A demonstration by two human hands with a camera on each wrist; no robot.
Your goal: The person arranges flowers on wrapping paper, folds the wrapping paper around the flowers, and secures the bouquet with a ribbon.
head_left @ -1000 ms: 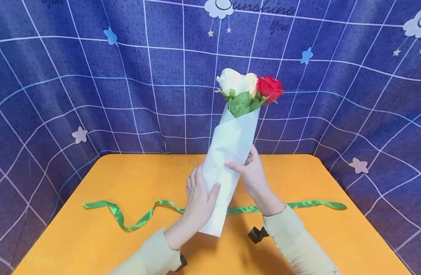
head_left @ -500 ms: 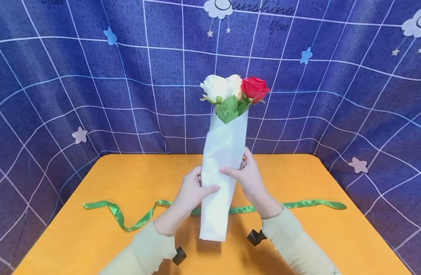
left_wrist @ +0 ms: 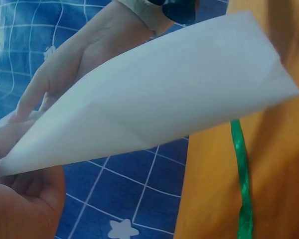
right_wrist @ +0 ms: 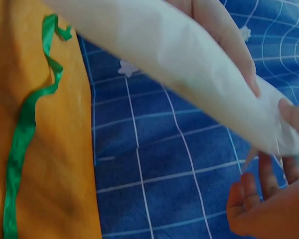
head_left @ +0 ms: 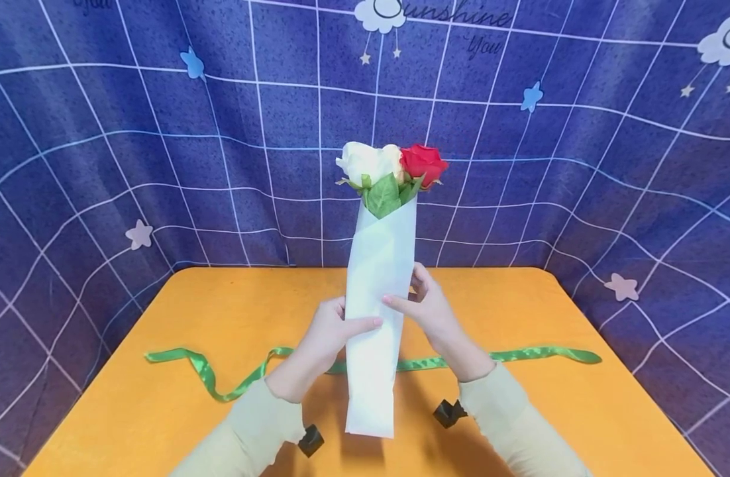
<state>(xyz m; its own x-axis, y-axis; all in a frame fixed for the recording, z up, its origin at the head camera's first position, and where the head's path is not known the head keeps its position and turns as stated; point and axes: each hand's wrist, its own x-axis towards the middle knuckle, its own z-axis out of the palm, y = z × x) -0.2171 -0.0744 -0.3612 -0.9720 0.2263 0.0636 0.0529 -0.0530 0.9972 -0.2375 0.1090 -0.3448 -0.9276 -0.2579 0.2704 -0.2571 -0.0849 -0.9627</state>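
A bouquet wrapped in white paper (head_left: 373, 265) stands nearly upright between my hands, held above the table. White roses (head_left: 365, 162) and a red rose (head_left: 423, 164) with green leaves (head_left: 384, 196) show at its top. My left hand (head_left: 326, 334) grips the wrap from the left, thumb across the front and fingers behind. From the right, my right hand (head_left: 433, 315) holds it a bit higher, its thumb on the front and its fingers curled at the back edge. In the right wrist view the paper (right_wrist: 164, 50) tapers toward the right hand (right_wrist: 274, 199).
A green ribbon (head_left: 550, 354) lies across the orange table (head_left: 222, 311), passing behind the bouquet, its left part (head_left: 207, 377) wavy. A blue curtain (head_left: 269, 165) with white grid lines encloses the table's back and sides. Black camera pieces (head_left: 448, 413) hang under both wrists.
The bouquet has swung from leaning right to nearly upright and come slightly lower and left. My left hand has shifted its hold, its thumb now lying across the front.
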